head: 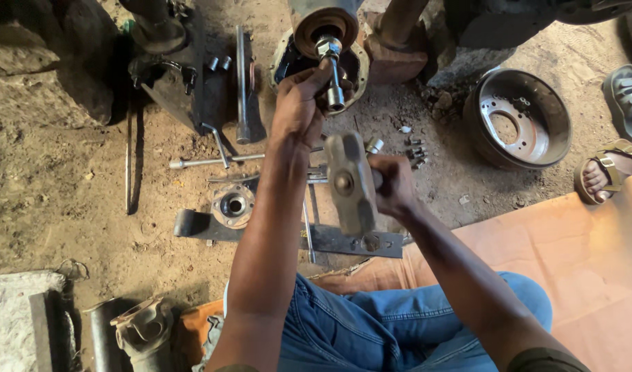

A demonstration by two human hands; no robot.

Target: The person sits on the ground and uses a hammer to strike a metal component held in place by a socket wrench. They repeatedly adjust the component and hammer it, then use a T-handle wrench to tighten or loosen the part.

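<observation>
Dirt floor crowded with parts; my left hand [299, 103] grips the upright socket tool [334, 79] pointing into the hub [324, 27], right hand [393, 184] clenches the hammer [350, 182].

Grey hammer [350, 182], blue jeans [371, 331], orange mat [577, 255]

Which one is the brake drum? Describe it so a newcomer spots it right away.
Start at the axle hub at top centre, where the left hand holds a socket tool. Look right across the dirt, past the scattered bolts, to the brake drum lying open side up. It is the only big round rusty bowl, with a ring of holes in its flat bottom.
</observation>
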